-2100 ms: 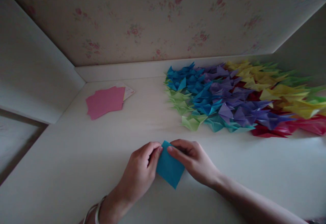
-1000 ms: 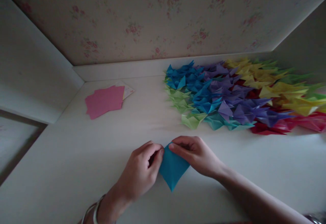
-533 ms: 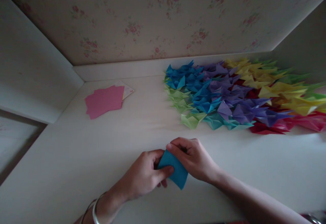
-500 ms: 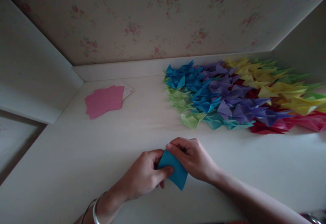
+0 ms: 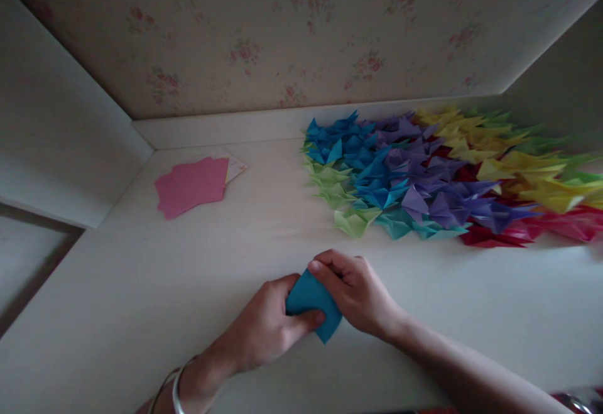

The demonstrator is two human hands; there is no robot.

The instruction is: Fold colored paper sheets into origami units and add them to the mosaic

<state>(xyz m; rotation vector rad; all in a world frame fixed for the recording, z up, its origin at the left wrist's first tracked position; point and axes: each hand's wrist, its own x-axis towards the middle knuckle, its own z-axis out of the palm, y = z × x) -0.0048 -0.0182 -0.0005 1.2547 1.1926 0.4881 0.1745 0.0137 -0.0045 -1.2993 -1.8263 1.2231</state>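
A small folded piece of blue origami paper (image 5: 304, 294) is held up between my two hands, over the white table. My left hand (image 5: 277, 320) grips it from the left, with the thumb lying across its lower face and the other fingers behind it. On the upper right, my right hand (image 5: 355, 285) pinches the paper's top corner between thumb and curled fingers. The paper bows slightly, and its lower corner points down toward me. Its back side is hidden.
Many folded paper cranes (image 5: 424, 175) in blue, purple, green, yellow and red cover the table's back right. Pink paper sheets (image 5: 193, 185) lie at the back left, over a pale patterned sheet (image 5: 234, 168). Behind the white tabletop (image 5: 141, 301) rises a flowered wall (image 5: 264, 31).
The blue paper has turned a little and shifted slightly left between my hands, and it now curves more. My right hand has risen slightly. The cranes and pink sheets stay put.
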